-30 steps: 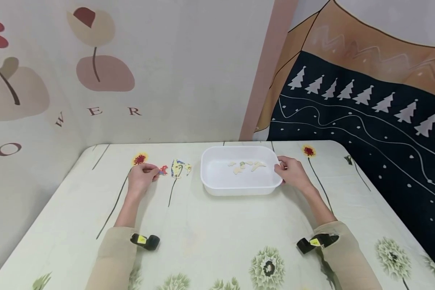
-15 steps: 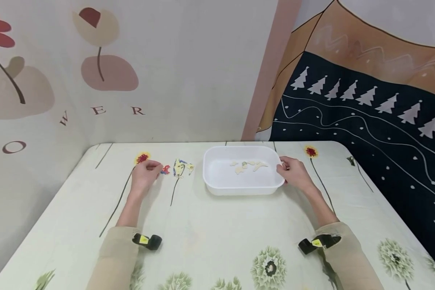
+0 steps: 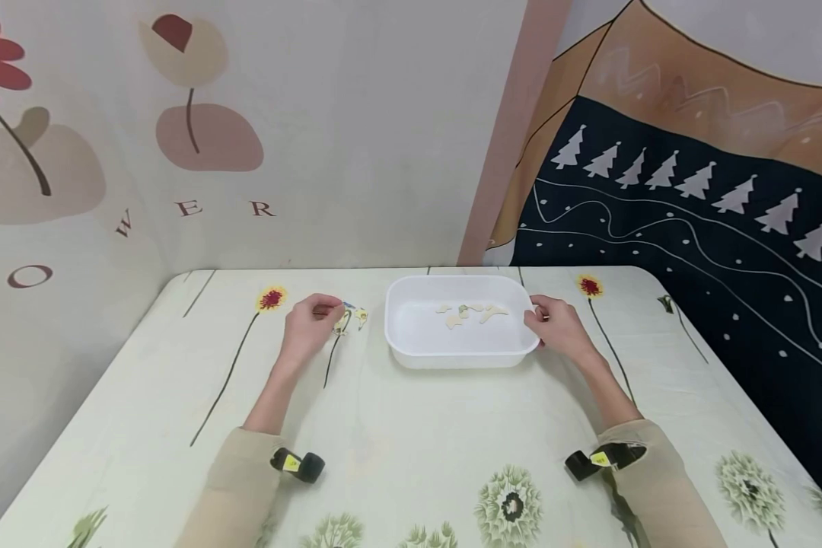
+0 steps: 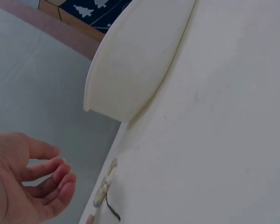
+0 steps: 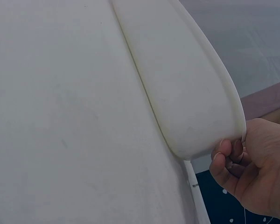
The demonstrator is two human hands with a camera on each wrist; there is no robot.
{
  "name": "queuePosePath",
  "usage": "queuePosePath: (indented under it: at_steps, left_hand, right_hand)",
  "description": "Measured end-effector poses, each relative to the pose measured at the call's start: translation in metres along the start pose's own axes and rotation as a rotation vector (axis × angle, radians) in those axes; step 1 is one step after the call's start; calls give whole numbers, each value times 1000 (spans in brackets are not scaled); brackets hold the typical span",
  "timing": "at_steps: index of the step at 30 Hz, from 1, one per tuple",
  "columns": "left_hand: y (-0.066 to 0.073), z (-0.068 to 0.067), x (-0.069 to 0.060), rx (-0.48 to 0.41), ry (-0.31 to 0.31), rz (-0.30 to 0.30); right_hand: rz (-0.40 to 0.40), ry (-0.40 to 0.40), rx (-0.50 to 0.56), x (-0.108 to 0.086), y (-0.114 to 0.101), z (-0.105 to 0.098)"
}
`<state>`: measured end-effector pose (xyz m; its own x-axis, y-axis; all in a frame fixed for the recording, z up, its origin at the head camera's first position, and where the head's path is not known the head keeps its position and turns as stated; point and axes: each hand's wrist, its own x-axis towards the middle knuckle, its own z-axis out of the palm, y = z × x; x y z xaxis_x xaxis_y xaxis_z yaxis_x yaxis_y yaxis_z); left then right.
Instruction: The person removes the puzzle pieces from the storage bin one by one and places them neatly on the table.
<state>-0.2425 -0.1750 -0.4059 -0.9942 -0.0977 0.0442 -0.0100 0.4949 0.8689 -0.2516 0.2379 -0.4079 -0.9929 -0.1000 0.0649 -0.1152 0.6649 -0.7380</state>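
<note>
My left hand (image 3: 310,329) hovers over small flat irregular pieces, their patterned faces yellow, blue and white. In the left wrist view its fingers curl loosely, with nothing visible between thumb and fingertips. One patterned piece (image 3: 361,317) shows just right of the fingertips; the hand partly covers the others. A reddish piece (image 4: 90,219) peeks in at the left wrist view's bottom edge. My right hand (image 3: 558,327) grips the right end of a white plastic tub (image 3: 459,361), thumb and curled fingers at its rim. Several beige flat pieces (image 3: 455,322) lie inside the tub.
A pale flower-printed cloth (image 3: 397,434) covers the table. Behind it hangs a white flower-printed curtain (image 3: 356,152). On the right is a dark blue cloth (image 3: 610,205) printed with white trees. A black wrist camera (image 3: 300,464) sits on the left sleeve.
My left hand has moved right and slightly up, from the red and blue piece to over the yellow and blue pieces. The right hand keeps its grip on the tub.
</note>
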Motion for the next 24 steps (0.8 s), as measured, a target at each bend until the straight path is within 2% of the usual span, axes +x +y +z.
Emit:
queuePosePath:
  at_steps: [6,12,20,24]
  left_hand:
    - [16,11,-7,-15,-7,85]
    - [33,23,-13,-82,-29,165]
    - [54,43,-16,-172,-83,230]
    - [61,57,-14,-179,-111,262]
  right_hand:
    - [8,-3,-1,0,0,0]
    - [3,0,-5,0,0,-1]
    - [18,-7,0,0,0,-1]
    - [23,-9,-1,0,0,-1]
